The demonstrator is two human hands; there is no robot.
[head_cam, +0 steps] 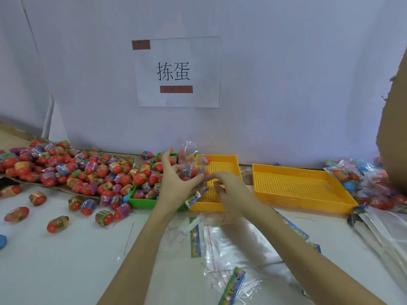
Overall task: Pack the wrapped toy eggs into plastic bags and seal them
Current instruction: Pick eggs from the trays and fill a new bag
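A clear plastic bag [191,166] with several wrapped eggs inside is held up over the near yellow tray [229,160]. My left hand [176,181] grips the bag from the left, thumb and index finger spread upward. My right hand [229,186] pinches the bag's lower end, where a colourful header strip [193,199] hangs. A big heap of red wrapped toy eggs [72,170] lies at the left, and some fill a green tray [141,200].
A second yellow perforated tray [308,194] sits to the right. Filled bags [361,179] pile up at the far right, by a cardboard box [394,137]. Empty bags with header strips [222,245] lie on the white table near me. Loose eggs [58,223] are scattered at the left.
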